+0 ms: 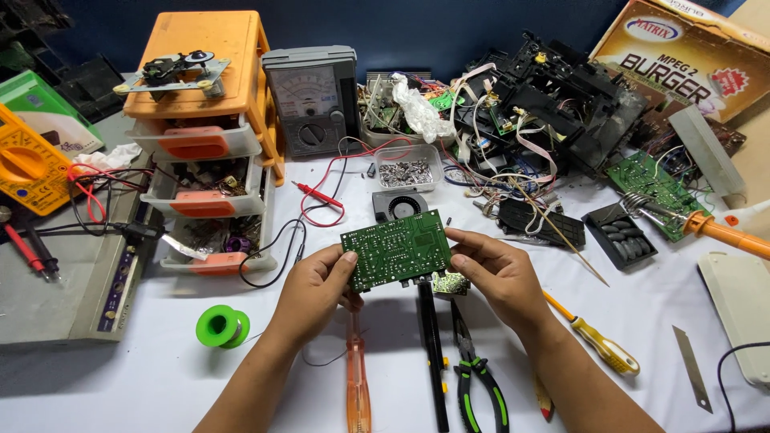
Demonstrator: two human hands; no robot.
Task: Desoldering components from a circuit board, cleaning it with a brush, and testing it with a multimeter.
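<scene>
Both hands hold a green circuit board point(396, 248) up off the white table point(144, 377), solder side toward the camera: left hand point(314, 290) pinches its left edge, thumb on the face and fingers behind; right hand point(496, 273) grips the right edge the same way, thumb near the top corner. A small second board piece point(450, 282) hangs at the lower right corner, just under the right thumb side. The board looks light, thin and stiff; it likely won't flex much, but solder points are sharp and parts on the hidden side are probably fragile, so the bare edges are the safe hold, as now, not the face. Directly below the hands lie an orange-handled screwdriver point(358, 377), a black probe-like tool point(433, 353) and green-handled pliers point(480, 377); right of the right wrist, a yellow-handled screwdriver point(597, 343). Left of the left forearm sits a green solder spool point(222, 326). Beyond the hands is a small black fan point(399, 204) and a clear tray of metal bits point(405, 172). Packages and labels: far beyond the right hand, top right, a tilted tan cardboard box point(682, 56) with dark lettering, a blue oval logo and a red starburst; far left of the left hand, a green-and-white box point(44, 108) with a label, and a yellow multimeter point(28, 168). Beyond the left hand stand an orange drawer unit point(204, 96) and a grey analog meter point(313, 100).
</scene>
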